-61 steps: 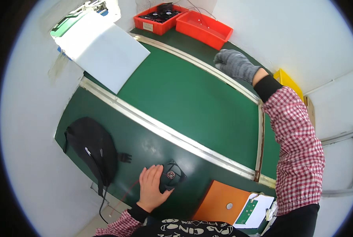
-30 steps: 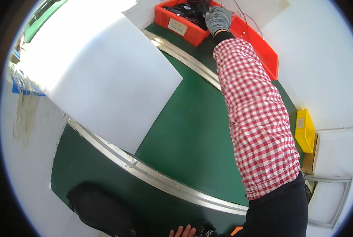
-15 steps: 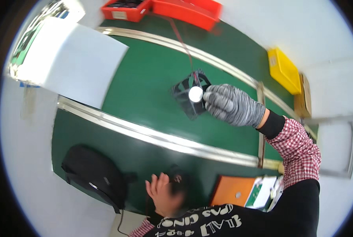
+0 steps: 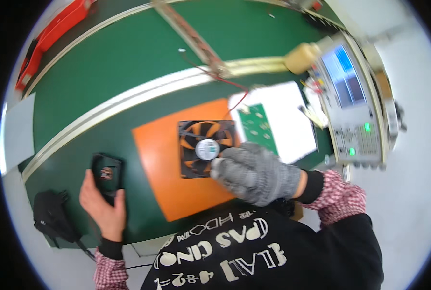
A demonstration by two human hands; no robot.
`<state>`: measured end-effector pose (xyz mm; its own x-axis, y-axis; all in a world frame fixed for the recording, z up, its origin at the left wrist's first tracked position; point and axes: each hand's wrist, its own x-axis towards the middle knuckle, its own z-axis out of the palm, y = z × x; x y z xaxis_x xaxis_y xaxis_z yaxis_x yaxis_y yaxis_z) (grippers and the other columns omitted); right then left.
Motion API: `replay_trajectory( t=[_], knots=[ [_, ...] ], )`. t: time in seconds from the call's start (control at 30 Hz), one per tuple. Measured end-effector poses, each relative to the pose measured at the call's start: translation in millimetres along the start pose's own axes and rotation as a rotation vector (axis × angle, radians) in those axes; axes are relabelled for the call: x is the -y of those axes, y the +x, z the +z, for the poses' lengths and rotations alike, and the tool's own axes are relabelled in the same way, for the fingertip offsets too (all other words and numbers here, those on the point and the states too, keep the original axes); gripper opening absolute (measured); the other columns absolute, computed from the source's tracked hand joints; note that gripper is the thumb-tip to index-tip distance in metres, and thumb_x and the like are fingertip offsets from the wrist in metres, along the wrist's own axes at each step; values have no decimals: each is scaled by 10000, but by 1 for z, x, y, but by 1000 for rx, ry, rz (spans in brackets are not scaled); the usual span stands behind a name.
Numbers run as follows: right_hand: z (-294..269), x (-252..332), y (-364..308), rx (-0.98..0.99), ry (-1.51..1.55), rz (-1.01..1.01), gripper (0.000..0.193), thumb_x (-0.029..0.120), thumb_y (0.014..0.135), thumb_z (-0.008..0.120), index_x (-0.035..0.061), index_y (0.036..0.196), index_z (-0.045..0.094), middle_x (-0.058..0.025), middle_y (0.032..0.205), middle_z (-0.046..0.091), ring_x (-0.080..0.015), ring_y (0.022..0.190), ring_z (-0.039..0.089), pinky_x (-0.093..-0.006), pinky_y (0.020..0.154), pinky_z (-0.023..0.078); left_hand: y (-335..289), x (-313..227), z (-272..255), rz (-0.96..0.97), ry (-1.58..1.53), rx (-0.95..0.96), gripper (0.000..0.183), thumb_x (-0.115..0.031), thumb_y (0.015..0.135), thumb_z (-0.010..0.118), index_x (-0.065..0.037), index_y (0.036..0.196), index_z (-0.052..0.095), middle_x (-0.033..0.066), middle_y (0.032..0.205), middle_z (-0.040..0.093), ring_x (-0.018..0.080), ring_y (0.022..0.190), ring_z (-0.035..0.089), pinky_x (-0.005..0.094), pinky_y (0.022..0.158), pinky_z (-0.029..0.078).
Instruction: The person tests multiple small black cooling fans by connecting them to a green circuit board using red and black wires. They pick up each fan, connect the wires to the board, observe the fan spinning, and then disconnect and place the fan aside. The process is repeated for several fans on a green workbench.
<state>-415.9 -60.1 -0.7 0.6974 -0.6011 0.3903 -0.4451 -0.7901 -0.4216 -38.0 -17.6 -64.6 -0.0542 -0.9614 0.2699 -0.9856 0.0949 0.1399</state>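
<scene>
A square black cooling fan [image 4: 207,149] with a white round label on its hub is over the orange sheet. My right hand [image 4: 262,176], in a grey knitted glove, is closed on the fan's near right corner. From the fan a thin red wire [image 4: 242,87] runs away to a small white plug on the green table. Farther left, my bare left hand [image 4: 103,208] grips the near end of a black square fan frame [image 4: 119,173], thumb on one side and fingers on the other. Copper-coloured windings show inside that frame.
Under the fan lies the orange sheet [image 4: 152,169], beside a green circuit board [image 4: 259,128] on white paper [image 4: 292,121]. A bench instrument [image 4: 353,101] with a lit screen stands at right. A black bag [image 4: 53,215] lies at left; red bins [image 4: 56,31] are far left.
The view has swung to the right. My right hand has brought the fan from the green middle of the table to over the orange sheet. My left hand, blurred before, now grips the frame.
</scene>
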Motion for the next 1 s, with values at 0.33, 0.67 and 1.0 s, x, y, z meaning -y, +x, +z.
replay_trajectory(
  t=[0.33, 0.67, 1.0],
  knots=[
    [-2, -6, -96, -331, -123, -106, 338, 192, 831, 616, 13, 1117, 620, -150, 1180, 599, -293, 1083, 586, -427, 891, 500, 19, -192, -35, 347, -292, 44, 855, -583, 801, 673, -108, 1467, 423, 205, 1456, 422, 339, 1172, 551, 424, 932, 486],
    [-69, -117, -158, -124, -836, 680, 216, 165, 899, 527, 90, 1051, 660, -114, 992, 635, -295, 962, 590, -477, 855, 435, 50, -217, -17, 497, -208, 156, 904, -520, 640, 804, -33, 1342, 507, 229, 1273, 527, 412, 1180, 510, 467, 979, 442],
    [-69, -38, -95, -557, -171, 353, 143, 87, 849, 634, 79, 986, 675, -103, 949, 606, -319, 907, 593, -429, 768, 486, 53, -185, -13, 230, -794, 170, 665, -192, 657, 841, -6, 1195, 498, 123, 923, 586, 238, 829, 602, 333, 752, 497]
  ],
)
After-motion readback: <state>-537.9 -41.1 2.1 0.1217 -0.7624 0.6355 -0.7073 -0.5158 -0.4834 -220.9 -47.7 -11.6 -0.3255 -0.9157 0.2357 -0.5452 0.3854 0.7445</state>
